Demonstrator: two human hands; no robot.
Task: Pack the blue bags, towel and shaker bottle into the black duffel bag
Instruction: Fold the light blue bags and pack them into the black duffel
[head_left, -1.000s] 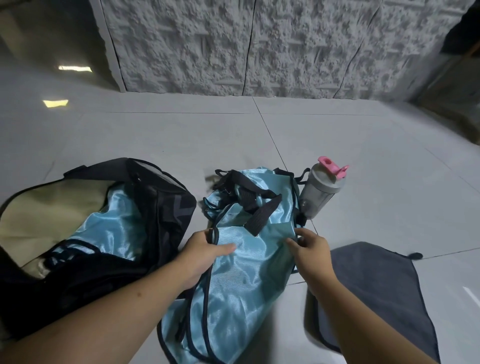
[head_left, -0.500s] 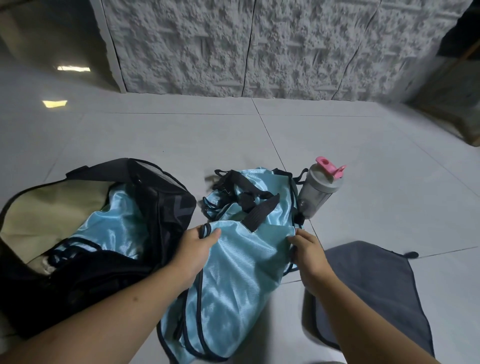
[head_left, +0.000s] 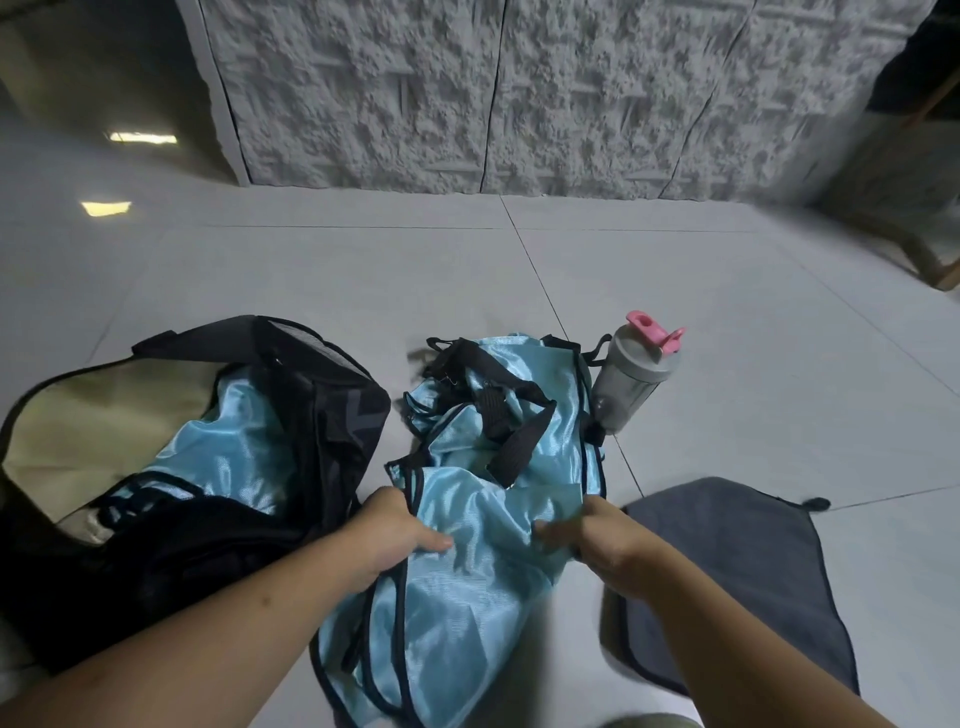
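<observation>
Both hands, left (head_left: 392, 530) and right (head_left: 602, 543), fingers pinching blue bag (head_left: 467, 571) on floor, between open black duffel (head_left: 322, 395) and grey towel (head_left: 727, 571). Another blue bag (head_left: 218, 452) inside duffel. Shaker bottle (head_left: 631, 379) upright beyond.

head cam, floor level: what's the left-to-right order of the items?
black duffel bag with a blue bag inside → blue bag on the floor, gripped by the left hand and right hand → shaker bottle → grey towel
</observation>
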